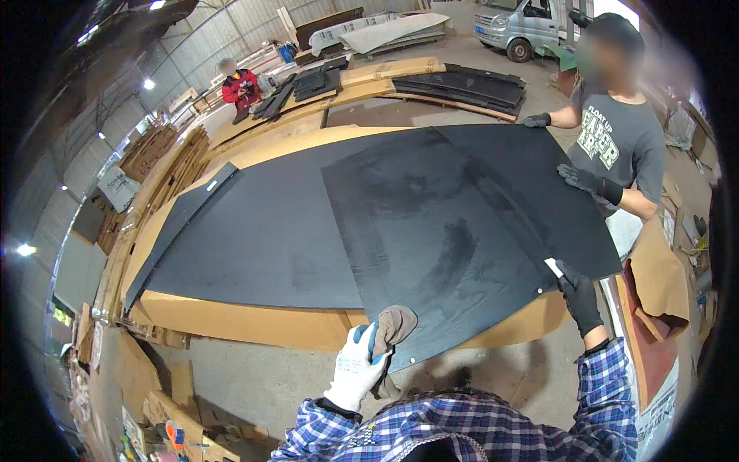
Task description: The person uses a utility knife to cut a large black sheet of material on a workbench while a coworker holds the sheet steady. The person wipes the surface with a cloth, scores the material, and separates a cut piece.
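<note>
A large dark panel (431, 223) lies flat in front of me, with a second dark sheet (262, 239) to its left at the same level. My left hand (356, 373), in a white glove with blue on the palm side, is closed round a grey-brown rag (396, 327) at the panel's near edge. At the near right edge is my right hand (579, 296) in a black glove, its fingers closed at a small flat white piece (553, 267). Small white dots (412, 360) mark the near edge. Smudges darken the panel's middle.
Across the panel at the right, a person in a grey T-shirt (612, 131) rests black-gloved hands on it. Brown cardboard (246, 319) lies beneath. A narrow dark strip (185, 231) sits at the left end. Stacked dark boards (462, 88), a person in red (240, 88) and a van (514, 29) are farther back.
</note>
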`<action>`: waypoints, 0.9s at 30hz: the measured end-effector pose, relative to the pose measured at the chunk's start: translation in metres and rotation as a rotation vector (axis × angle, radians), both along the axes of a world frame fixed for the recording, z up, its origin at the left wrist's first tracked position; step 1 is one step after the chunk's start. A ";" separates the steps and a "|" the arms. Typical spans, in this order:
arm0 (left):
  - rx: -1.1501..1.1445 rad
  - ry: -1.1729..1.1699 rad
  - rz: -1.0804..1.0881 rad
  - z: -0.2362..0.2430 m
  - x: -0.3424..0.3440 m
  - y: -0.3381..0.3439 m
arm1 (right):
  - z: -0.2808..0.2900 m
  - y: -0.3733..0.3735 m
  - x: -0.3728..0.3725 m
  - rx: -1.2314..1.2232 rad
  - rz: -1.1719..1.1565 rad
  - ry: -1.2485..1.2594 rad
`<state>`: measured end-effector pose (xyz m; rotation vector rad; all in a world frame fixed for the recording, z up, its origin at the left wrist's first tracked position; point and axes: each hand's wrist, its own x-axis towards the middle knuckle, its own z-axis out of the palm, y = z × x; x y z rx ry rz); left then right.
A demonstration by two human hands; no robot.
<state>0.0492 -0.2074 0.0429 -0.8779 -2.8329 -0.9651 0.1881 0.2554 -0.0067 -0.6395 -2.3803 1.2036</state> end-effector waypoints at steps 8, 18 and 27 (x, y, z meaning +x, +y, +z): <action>0.046 -0.047 -0.013 0.000 -0.001 0.001 | 0.017 -0.058 0.003 0.076 0.181 -0.138; 0.552 -0.674 0.154 0.015 -0.016 -0.015 | -0.005 -0.121 0.007 0.382 0.144 0.081; 0.798 -0.565 0.138 0.039 -0.040 -0.017 | 0.027 -0.256 -0.019 0.477 0.662 -0.055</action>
